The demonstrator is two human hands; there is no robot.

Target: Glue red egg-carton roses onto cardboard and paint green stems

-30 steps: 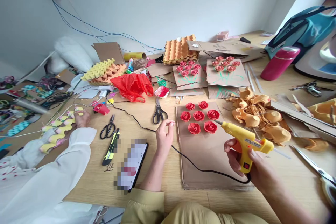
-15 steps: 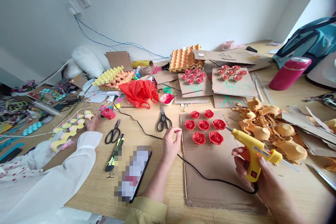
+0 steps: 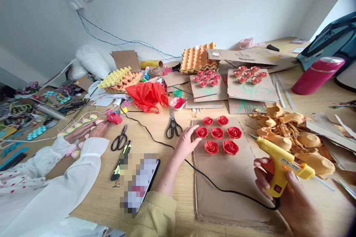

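Note:
My right hand [image 3: 280, 181] is wrapped around a yellow hot glue gun [image 3: 280, 161], its nozzle pointing left and its red light lit. Several red paper roses [image 3: 217, 133] lie grouped on a brown cardboard sheet [image 3: 222, 177]. At the left rose [image 3: 201, 132] of the middle row is my left hand [image 3: 187, 143], thumb and fingers apart at its left edge; whether they touch it I cannot tell. The gun's black cord [image 3: 222, 189] runs across the sheet and under my left wrist.
Left lie black scissors [image 3: 119, 141], more scissors [image 3: 172, 127], a cutter [image 3: 121, 161] and a phone [image 3: 143, 189]. A co-worker's hands [image 3: 97, 130] handle carton strips. Carton scraps [image 3: 275, 129] and a pink bottle [image 3: 318, 76] are right. Finished rose panels [image 3: 249, 85] lie behind.
My left hand has moved right to the left rose, its fingers spreading from a pinch. My right hand has drawn the glue gun right, away from the roses. The co-worker's hands shifted.

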